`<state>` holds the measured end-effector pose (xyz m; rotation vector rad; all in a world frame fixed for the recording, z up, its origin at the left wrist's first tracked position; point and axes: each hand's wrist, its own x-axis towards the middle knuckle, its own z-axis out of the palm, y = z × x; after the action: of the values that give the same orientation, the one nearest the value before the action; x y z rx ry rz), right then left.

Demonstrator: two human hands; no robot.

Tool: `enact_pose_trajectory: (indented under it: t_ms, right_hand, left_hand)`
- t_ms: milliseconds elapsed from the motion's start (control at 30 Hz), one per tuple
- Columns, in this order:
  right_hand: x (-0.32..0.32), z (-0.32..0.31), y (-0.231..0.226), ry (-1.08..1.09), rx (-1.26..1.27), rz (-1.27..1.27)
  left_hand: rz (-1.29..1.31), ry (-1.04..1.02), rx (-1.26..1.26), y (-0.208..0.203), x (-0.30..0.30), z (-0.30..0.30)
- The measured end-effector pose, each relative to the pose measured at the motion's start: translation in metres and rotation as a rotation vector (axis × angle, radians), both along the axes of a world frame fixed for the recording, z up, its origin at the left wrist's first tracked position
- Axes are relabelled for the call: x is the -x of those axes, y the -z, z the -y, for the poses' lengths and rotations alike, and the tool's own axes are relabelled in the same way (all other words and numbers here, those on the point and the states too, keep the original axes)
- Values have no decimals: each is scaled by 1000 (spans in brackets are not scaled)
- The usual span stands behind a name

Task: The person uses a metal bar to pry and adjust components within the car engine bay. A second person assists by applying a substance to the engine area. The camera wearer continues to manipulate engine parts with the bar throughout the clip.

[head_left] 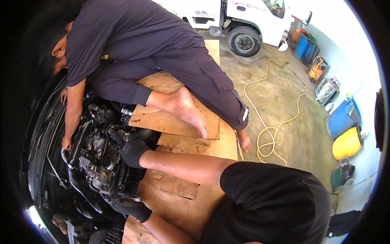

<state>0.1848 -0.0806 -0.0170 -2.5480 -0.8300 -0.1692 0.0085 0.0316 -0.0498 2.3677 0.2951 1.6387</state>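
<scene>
Both my hands wear dark gloves and reach into a vehicle's engine (97, 150) from its right side. My right hand (135, 153) rests at the engine's upper right edge, beside a ribbed black hose (116, 138). Its fingers look curled, but what they hold blends into the dark parts. Lower down, my left hand (132, 208) is closed at the engine's near edge, next to a shiny grey metal piece (133, 199). Its fingertips are hidden among the parts. Across the engine, a co-worker's hand (66, 143) touches a curved metal pipe (64, 156).
The co-worker (142, 44) leans over the engine, a bare foot on layered cardboard (174, 183) beside my arms. A yellow hose (260, 150) lies coiled on the concrete floor. A white truck (252, 18) stands behind. Blue drums (343, 118) and a yellow container (346, 144) line the right wall.
</scene>
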Motion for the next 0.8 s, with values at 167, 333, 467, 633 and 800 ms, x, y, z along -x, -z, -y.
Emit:
enact_pose_trajectory:
  t_ms: [167, 333, 467, 633, 800]
  right_hand:
    - [3, -1, -24, -92, 127, 46]
    - [13, 4, -42, -49, 262, 175]
    - [-6, 16, -46, -93, 166, -49]
    - [-10, -2, -47, -67, 336, -140]
    - [-9, 3, -61, -146, 349, -80]
  left_hand:
    - [-3, 71, 98, 5, -1, -10]
    - [19, 41, 79, 10, 2, -16]
    - [120, 199, 829, 8, -4, 1]
    - [405, 557, 1369, -32, -3, 22]
    - [422, 597, 1357, -33, 3, 24]
